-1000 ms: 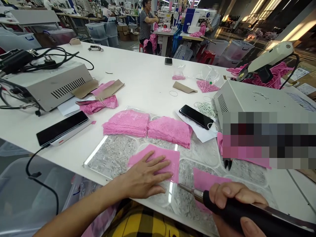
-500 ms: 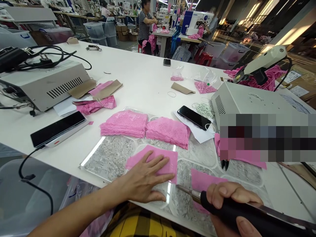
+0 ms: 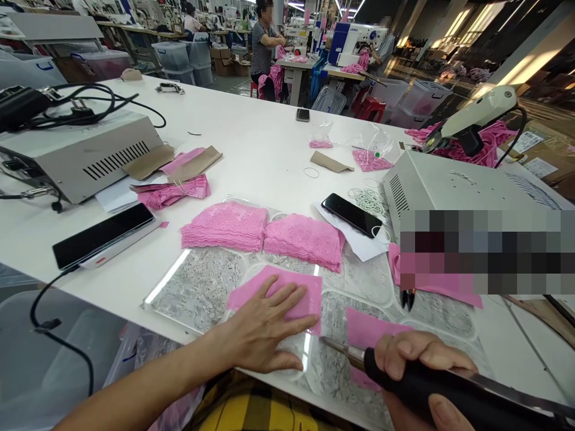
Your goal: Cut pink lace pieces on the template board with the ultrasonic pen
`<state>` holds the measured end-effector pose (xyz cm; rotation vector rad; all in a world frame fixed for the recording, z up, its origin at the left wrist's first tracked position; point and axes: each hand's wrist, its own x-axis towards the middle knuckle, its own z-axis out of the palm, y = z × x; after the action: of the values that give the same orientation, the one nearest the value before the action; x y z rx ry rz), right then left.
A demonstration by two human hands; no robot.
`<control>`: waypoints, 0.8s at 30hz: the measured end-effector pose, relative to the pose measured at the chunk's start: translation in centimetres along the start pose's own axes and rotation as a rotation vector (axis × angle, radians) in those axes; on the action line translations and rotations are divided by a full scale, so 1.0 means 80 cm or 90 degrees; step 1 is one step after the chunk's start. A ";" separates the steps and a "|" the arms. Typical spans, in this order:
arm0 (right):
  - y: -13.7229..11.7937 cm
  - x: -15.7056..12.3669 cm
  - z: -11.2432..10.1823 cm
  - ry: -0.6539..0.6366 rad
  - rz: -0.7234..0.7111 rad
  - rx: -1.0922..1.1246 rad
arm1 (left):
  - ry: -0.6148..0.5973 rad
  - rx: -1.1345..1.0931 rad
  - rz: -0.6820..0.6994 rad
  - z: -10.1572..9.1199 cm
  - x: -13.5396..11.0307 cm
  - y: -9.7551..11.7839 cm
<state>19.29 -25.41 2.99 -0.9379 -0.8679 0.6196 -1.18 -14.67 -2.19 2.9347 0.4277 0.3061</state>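
My left hand (image 3: 272,323) lies flat with its fingers spread on a pink fabric piece (image 3: 309,293), pressing it against a grey marbled board (image 3: 204,281). In my right hand (image 3: 417,359) is a thick black-handled tool (image 3: 411,383) with a slim metal tip. That tip rests at the lower right corner of the fabric under my left hand; whether it touches the cloth I cannot tell. Partly behind the tool lies another pink fabric piece (image 3: 371,326). Two stacks of pink lace pieces, a left stack (image 3: 224,224) and a right stack (image 3: 303,239), sit side by side beyond my hands.
A black phone (image 3: 351,214) lies on white paper near a tangle of pale elastic loops (image 3: 368,200). Metal boxes stand left (image 3: 85,149) and right (image 3: 444,185). Dark-tipped pliers (image 3: 408,299) lie at right. Another phone (image 3: 105,234) is at left. People work at machines behind.
Both hands, the tool and the fabric keep practically the same places. The whole view has shifted very slightly.
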 end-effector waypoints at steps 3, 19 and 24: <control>0.001 0.003 0.000 0.009 -0.021 0.002 | 0.007 -0.007 -0.003 0.001 -0.001 0.000; 0.010 0.005 -0.003 -0.022 -0.030 0.008 | 0.004 -0.036 -0.019 0.001 -0.001 0.002; 0.011 0.006 -0.003 -0.022 -0.020 0.002 | 0.001 -0.033 -0.017 0.001 0.000 0.002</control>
<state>19.69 -24.78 2.33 -0.9119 -0.9102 0.6111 -1.09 -14.84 -2.26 2.8756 0.4525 0.3115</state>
